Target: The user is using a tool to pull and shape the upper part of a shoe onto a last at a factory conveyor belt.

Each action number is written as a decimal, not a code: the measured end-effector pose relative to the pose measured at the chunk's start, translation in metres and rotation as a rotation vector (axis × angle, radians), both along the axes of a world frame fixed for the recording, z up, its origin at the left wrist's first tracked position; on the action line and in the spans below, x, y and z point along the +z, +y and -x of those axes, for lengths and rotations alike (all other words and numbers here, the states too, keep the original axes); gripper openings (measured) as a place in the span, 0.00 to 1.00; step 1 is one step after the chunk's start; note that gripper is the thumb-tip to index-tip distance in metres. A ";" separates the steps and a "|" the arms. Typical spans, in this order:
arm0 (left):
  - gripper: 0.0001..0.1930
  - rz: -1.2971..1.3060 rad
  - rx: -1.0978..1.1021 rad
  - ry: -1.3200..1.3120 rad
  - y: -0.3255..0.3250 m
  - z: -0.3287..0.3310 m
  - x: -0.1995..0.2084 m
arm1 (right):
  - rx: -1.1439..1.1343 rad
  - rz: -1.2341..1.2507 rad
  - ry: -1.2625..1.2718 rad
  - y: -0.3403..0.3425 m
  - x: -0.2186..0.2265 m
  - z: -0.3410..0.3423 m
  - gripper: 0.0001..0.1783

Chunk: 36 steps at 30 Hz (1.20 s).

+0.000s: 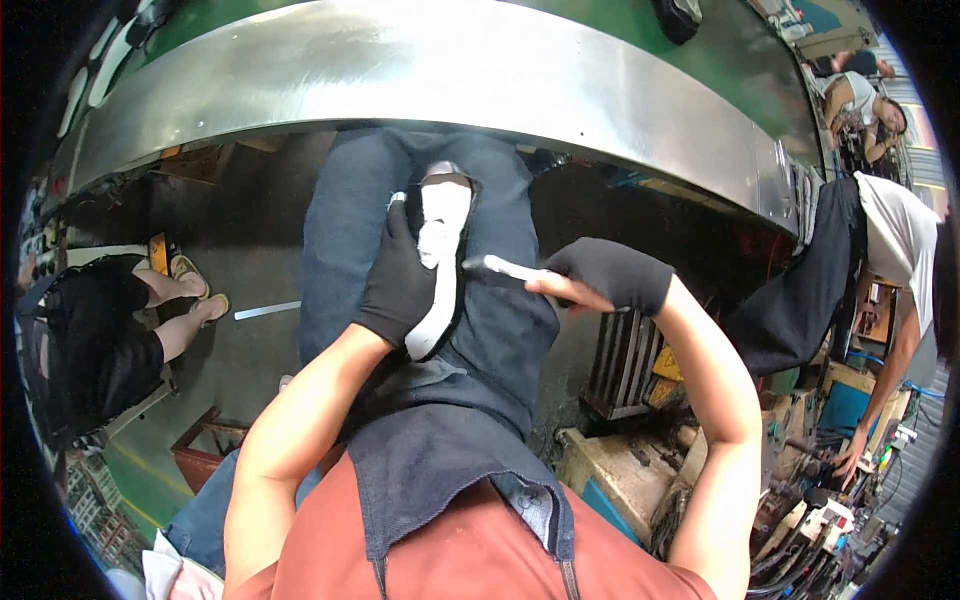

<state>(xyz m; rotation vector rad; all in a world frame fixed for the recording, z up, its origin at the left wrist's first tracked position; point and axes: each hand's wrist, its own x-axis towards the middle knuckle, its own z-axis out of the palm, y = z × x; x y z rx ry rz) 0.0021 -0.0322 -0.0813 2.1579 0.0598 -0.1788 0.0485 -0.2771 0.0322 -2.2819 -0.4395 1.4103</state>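
A shoe lies bottom up on my lap between my thighs, its long white underside showing with a dark edge round it and a shiny grey piece at its far end. My left hand, in a black fingerless glove, is closed round the shoe's left side. In my right hand, gloved the same way, I grip a brush with a white handle. The brush's dark tip points left, close to the shoe's right edge; I cannot tell whether it touches.
A metal-edged bench with a green surface curves ahead, carrying a dark shoe and white soles. A slatted metal rack and machinery stand at right. Other people sit at left and reach in at right.
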 end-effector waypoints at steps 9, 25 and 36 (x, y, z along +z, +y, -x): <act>0.65 0.365 -0.294 0.018 0.037 0.027 0.004 | 0.130 -0.454 -0.753 0.045 -0.042 0.043 0.23; 0.47 0.546 -0.096 0.330 0.024 -0.027 0.027 | -1.197 -0.622 -0.039 0.050 -0.095 0.139 0.35; 0.15 1.164 0.019 0.446 0.002 -0.127 0.039 | -1.429 -0.650 0.163 0.041 -0.138 0.163 0.41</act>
